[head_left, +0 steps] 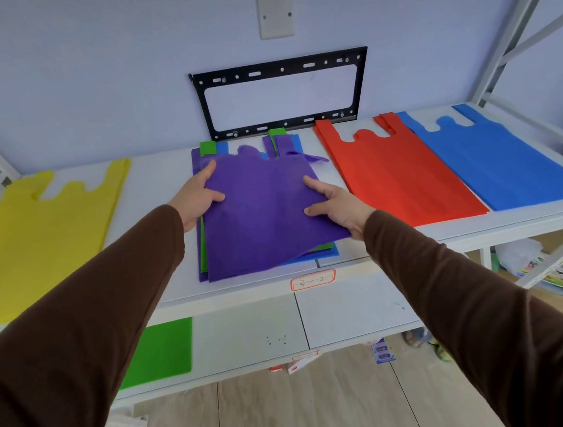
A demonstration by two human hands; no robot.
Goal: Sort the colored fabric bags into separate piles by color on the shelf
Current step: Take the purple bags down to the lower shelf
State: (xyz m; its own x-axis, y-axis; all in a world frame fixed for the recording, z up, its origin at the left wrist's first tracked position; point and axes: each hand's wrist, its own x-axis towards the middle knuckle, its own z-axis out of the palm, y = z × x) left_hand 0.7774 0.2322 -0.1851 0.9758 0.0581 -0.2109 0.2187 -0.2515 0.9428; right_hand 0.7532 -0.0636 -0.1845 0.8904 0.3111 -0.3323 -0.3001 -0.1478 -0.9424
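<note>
In the head view, the person is holding a purple bag (262, 208) by both side edges, over the mixed stack (325, 252) at the middle of the shelf (396, 236). The left hand (199, 197) is pinching the bag's left edge, thumb on top and forefinger lying along the fabric. The right hand (337, 204) is gripping the right edge, thumb and forefinger on top, the other fingers hidden beneath. The bag is lying between the two hands, its right side lifting off the stack. Left of the stack a yellow pile (47, 229) is lying; right of it a red pile (393, 175), then a blue pile (495, 158). Below the stack, on the lower shelf, a green bag (159, 352) is lying.
</note>
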